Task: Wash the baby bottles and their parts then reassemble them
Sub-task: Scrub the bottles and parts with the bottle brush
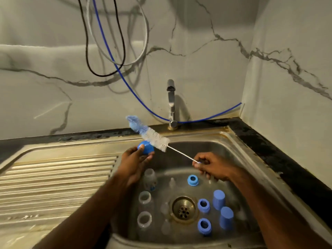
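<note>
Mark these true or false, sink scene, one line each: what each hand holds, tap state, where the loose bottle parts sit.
1. The left hand holds a blue cap. True.
2. The right hand holds a sponge. False: it pinches the wire handle of the bottle brush.
3. Water runs from the tap. False: no stream is visible.
4. Blue rings and clear bottles sit in the sink basin. True.
5. Bottle parts lie on the drainboard. False: none there.
</note>
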